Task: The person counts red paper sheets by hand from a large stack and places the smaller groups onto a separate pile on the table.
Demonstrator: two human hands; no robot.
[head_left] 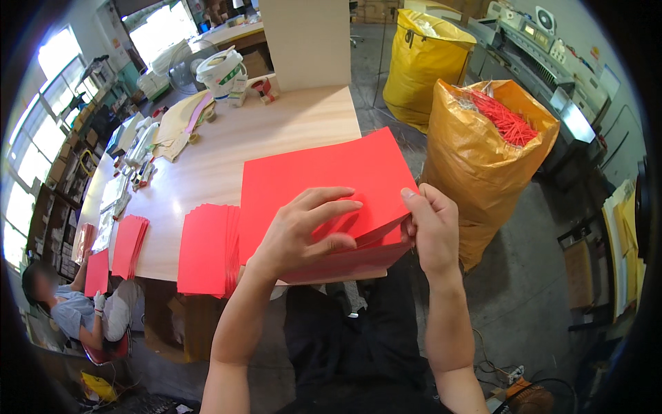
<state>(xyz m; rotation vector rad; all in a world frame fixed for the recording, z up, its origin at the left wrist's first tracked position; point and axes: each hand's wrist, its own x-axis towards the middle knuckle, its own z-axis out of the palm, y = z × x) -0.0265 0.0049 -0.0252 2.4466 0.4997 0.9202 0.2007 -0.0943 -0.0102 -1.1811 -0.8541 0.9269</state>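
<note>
A thick stack of red paper sheets (pixel 310 172) lies at the near right corner of the wooden table. At its right corner my right hand (pixel 434 219) pinches the edge of the top red sheet between thumb and fingers, and the near edge there is lifted a little off the pile. My left hand (pixel 303 228) hovers over the sheet's near part with fingers spread, holding nothing; a shadow falls beneath it. Left of the stack, a fanned pile of red sheets (pixel 207 248) reaches the table's near edge, and a smaller red pile (pixel 129 245) lies further left.
An orange sack (pixel 476 165) of red shreds and a yellow sack (pixel 420 69) stand right of the table (pixel 289 114). A white bucket (pixel 221 72) and tape dispenser (pixel 264 90) sit at the back. At far left, a seated person (pixel 83 303) holds a red sheet.
</note>
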